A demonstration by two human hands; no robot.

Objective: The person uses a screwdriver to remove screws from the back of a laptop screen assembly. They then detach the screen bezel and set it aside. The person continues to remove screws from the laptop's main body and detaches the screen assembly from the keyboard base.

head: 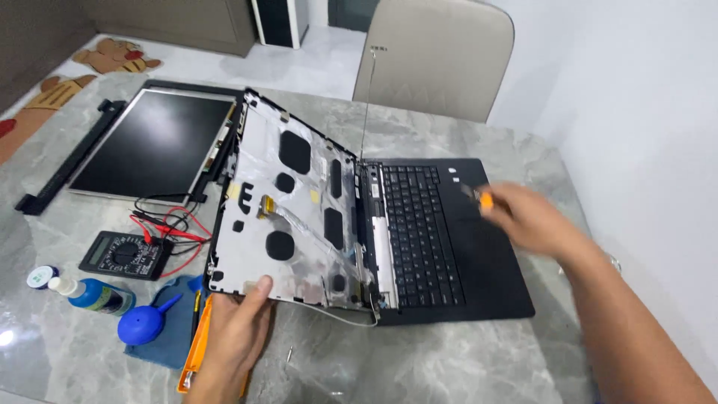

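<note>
Screen panel (153,142) already out; left hand (235,337) grips bare lid (288,209), right hand (527,217) blurred, seemingly clenching an orange-handled tool (485,199) over the keyboard (419,232); reassembly remains.

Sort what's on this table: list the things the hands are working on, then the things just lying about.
In hand:
left hand on the lower edge of the laptop lid shell
right hand, blurred, with a small orange-tipped tool over the laptop base

Lying about:
removed screen panel
multimeter with leads
blue air blower
blue bottle
orange pry tool
</note>
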